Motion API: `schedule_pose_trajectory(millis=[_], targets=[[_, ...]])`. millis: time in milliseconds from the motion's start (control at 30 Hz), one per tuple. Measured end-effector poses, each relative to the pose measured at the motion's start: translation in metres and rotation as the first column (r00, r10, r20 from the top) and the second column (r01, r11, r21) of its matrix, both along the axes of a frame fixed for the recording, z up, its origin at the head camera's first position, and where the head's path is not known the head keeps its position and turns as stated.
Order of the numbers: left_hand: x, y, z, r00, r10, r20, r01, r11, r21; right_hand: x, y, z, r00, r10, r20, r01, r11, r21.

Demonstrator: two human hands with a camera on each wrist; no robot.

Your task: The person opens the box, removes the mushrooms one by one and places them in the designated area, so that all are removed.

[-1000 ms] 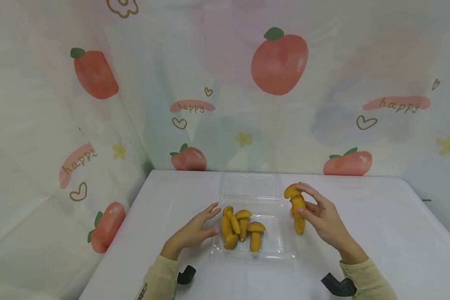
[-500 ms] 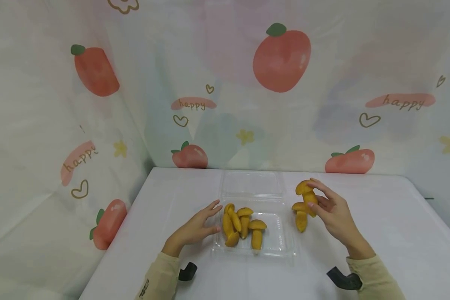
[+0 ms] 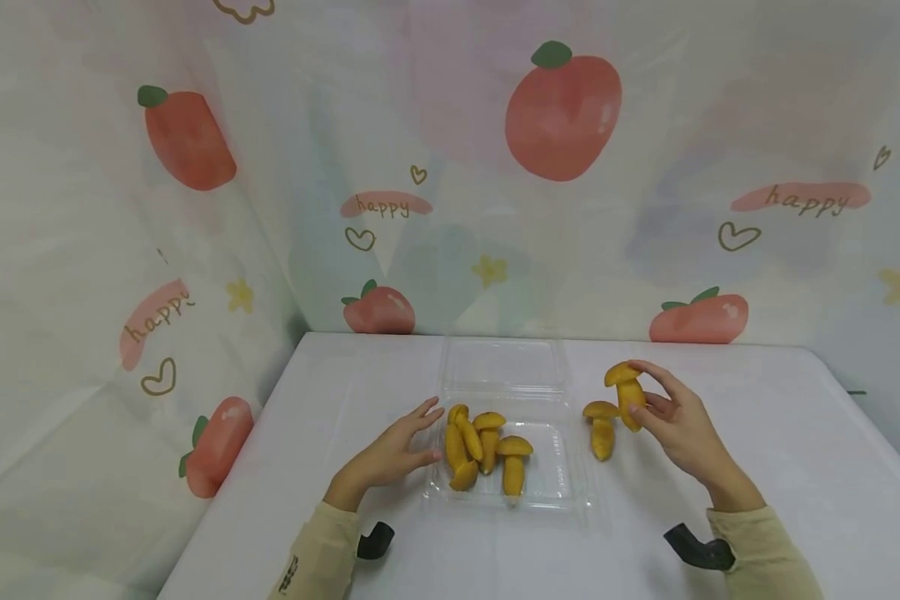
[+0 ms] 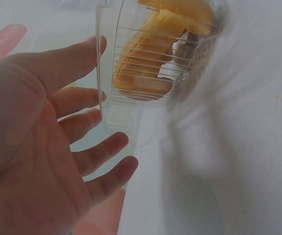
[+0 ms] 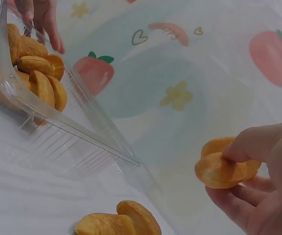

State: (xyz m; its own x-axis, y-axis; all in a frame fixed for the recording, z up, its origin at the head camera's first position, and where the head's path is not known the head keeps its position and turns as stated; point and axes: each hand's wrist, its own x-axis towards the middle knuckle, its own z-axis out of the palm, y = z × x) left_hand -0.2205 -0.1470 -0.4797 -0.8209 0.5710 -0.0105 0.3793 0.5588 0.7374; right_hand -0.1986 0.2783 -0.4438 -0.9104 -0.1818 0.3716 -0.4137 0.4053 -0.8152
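A yellow mushroom (image 3: 627, 398) is pinched by the right hand (image 3: 678, 427) at the right of the head frame, with the thumb laid on the stem and fingertips set by the cap; whether its foot touches the white table (image 3: 787, 442) cannot be told. It is judged to be light and fairly stiff, perhaps a moulded imitation, with a smooth skin that might slip a little; the waist just under the cap is probably best gripped. It is coloured mustard throughout, with a rounded cap, a thick stem and faint mottling. A 2nd, loose mushroom (image 3: 602, 430) is seen just beside it, to its left. At lower centre, what appear to be 4 more mushrooms (image 3: 487, 446) are contained in a clear plastic box (image 3: 546, 467), its lid (image 3: 502, 365) laid back. The left hand (image 3: 388, 454) is held with fingers spread at the box's left edge, nothing being gripped; firm contact cannot be confirmed.
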Motion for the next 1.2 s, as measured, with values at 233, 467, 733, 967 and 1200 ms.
schedule_pose_trajectory(millis=[233,467,733,967,1200], targets=[[0.002,-0.002,0.003,1.0,-0.002,0.002,0.002,1.0,-0.001,-0.001,0.008,0.0,0.999,0.007,0.043,-0.007,1.0,0.017],[0.003,-0.003,0.001,1.0,0.008,0.014,-0.008,1.0,-0.006,-0.002,0.017,-0.006,0.999,-0.021,0.05,0.02,1.0,0.018],[0.002,-0.003,0.002,1.0,0.005,0.004,-0.005,1.0,-0.008,-0.006,0.028,-0.012,0.988,-0.069,0.138,0.056,0.994,0.095],[0.001,-0.001,0.002,1.0,0.0,-0.001,0.0,1.0,-0.007,-0.012,0.037,-0.027,0.963,-0.1,0.25,0.064,0.987,0.15],[0.002,0.0,0.001,1.0,0.005,0.015,-0.005,1.0,0.001,-0.013,0.046,-0.042,0.942,-0.118,0.316,0.065,0.983,0.172]])
